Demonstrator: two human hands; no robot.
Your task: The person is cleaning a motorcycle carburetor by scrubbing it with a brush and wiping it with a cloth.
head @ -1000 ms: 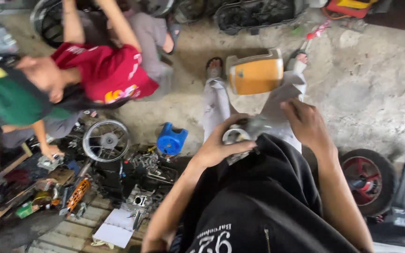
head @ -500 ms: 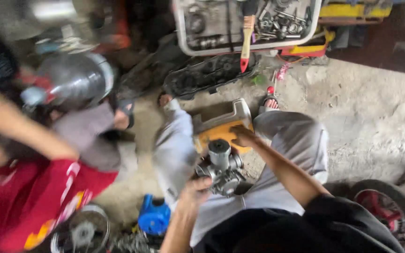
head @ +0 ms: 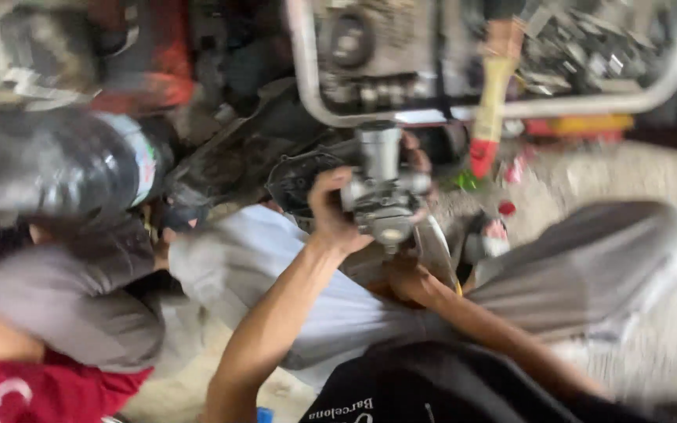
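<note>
A: Obs, head view, blurred. Where's the part?

B: Grey metal engine part (head: 381, 196), carb-like, held up above the lap, in front of a white tray (head: 307, 86) w/ tools.

A: Grip?

B: Left hand (head: 329, 211) wrapped on its left side, fingers clamped on it. Right hand (head: 410, 278) sits below the part; can't tell if it's closed or touching.

A: Surroundings?

B: Red-tipped brush (head: 489, 110) lies over the tray rim. Another person at left, dark helmet (head: 56, 168), grey sleeve (head: 64, 305). Concrete floor (head: 620, 172) on the right.
</note>
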